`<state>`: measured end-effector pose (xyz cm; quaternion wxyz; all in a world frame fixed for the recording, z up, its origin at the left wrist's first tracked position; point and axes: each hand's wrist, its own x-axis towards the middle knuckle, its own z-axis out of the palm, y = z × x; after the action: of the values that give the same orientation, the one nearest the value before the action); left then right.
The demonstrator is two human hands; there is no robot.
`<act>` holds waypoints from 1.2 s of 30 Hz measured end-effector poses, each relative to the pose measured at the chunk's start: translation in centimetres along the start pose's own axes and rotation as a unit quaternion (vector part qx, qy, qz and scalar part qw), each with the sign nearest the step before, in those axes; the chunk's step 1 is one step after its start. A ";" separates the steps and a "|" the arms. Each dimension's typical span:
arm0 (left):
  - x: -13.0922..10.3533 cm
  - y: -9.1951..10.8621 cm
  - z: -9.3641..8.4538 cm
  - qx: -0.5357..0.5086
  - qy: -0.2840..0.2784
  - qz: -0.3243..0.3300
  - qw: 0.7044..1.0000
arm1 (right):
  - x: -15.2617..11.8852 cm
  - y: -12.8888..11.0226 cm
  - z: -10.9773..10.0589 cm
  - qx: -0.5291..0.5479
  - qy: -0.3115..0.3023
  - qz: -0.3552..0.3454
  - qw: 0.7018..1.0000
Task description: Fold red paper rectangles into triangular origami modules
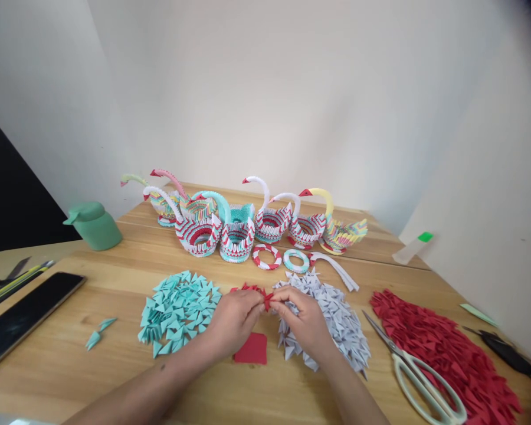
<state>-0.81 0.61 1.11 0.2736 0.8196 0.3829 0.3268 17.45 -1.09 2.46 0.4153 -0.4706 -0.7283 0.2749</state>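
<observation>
Between the fingertips of both hands is a small folded piece of red paper [266, 300]. My left hand [235, 316] pinches it from the left, and my right hand [304, 316] pinches its right side. Beneath them a red paper rectangle [251, 349] lies flat on the wooden table [230, 395]. A few red folded pieces [248, 287] show just behind my left fingers. Left of my left hand spreads a heap of turquoise folded triangles [181, 310]. My right hand is over the near-left part of a heap of pale lilac folded triangles [347, 330].
Several folded-paper swans [199, 236] stand along the back. Before them lie a red-white ring [266, 265], a turquoise-white ring [296, 270] and a white swan neck [336, 268]. Scissors [407, 360] and a red triangle heap [446, 354] are right; a phone [30, 313] and green container [95, 227] left.
</observation>
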 end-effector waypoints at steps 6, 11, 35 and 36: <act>0.0 0.2 0.2 -0.026 0.010 -0.016 0.999 | -0.2 0.1 0.4 -0.004 0.032 0.007 0.999; 0.0 0.4 0.1 -0.060 0.021 -0.027 0.998 | -0.4 0.2 0.7 -0.002 0.063 0.025 0.998; 0.2 0.5 -0.2 -0.051 0.046 -0.043 0.997 | -0.2 -0.4 0.3 -0.029 0.032 -0.051 0.998; 0.3 0.6 -0.4 -0.081 0.048 -0.052 0.994 | -0.2 -0.3 0.3 -0.023 0.041 -0.042 0.998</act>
<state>-0.67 0.58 1.89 0.3371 0.7569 0.4099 0.3813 17.06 -1.43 2.46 0.4452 -0.4594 -0.7361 0.2211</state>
